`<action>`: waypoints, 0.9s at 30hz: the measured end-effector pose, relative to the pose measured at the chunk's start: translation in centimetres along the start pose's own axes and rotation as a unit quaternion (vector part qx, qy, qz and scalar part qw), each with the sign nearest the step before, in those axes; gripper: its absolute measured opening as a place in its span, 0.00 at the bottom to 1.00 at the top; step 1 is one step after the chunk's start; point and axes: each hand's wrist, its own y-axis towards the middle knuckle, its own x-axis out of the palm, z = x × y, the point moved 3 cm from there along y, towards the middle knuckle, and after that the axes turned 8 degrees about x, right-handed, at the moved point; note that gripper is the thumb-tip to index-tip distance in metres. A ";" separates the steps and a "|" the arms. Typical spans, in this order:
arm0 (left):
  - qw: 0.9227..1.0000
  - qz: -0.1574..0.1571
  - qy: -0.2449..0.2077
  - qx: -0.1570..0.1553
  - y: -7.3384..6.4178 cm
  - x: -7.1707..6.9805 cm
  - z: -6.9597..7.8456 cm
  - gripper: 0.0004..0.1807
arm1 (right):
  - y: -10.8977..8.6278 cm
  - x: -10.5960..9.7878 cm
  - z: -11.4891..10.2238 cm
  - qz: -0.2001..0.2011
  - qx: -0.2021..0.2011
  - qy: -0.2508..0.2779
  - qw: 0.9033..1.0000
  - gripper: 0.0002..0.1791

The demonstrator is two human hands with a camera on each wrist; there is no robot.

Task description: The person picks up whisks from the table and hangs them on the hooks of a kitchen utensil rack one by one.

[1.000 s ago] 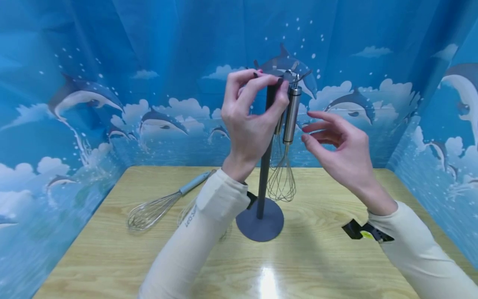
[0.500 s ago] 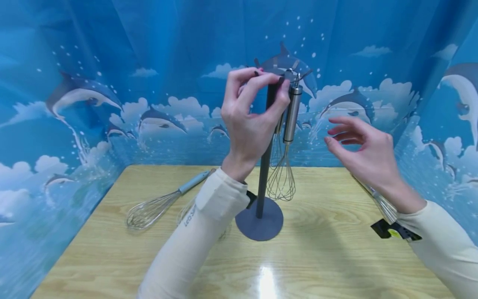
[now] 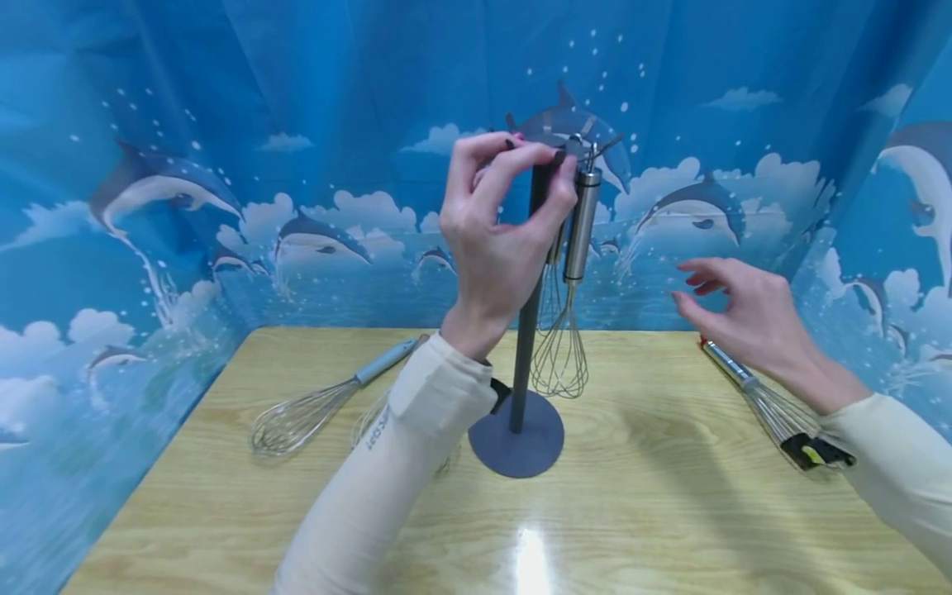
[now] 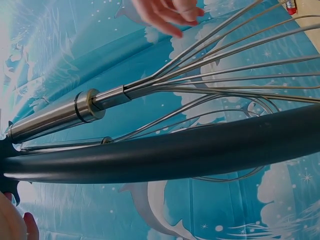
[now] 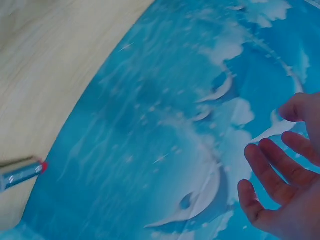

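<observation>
My left hand (image 3: 502, 219) pinches the top of a dark whisk stand (image 3: 525, 347), thumb and fingertips at the hook plate. From its hooks hangs a steel-handled whisk (image 3: 583, 227), wires downward; a second whisk (image 4: 65, 146) hangs behind it, partly hidden by the post in the left wrist view. Off to the right, my right hand (image 3: 751, 318) holds nothing, its fingers loosely bent and apart. Below it on the table lies a whisk (image 3: 732, 364) with a red-tipped handle, partly covered by the hand and wrist strap.
On the left of the table (image 3: 610, 529) lies a whisk with a pale blue handle (image 3: 387, 361). More whisk wires (image 3: 366, 420) show beside the left sleeve, mostly hidden. A blue dolphin-print curtain (image 3: 357, 99) encloses the back and sides.
My right hand has moved away from the hanging whisk, rightward and down, over the red-tipped whisk, which has come into view. The left hand stays at the stand's top.
</observation>
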 end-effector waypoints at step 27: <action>1.000 0.001 0.011 0.006 0.0 -0.3 -0.1 0.09 | -4.2 6.7 12.8 -0.311 0.041 -0.325 0.892 0.29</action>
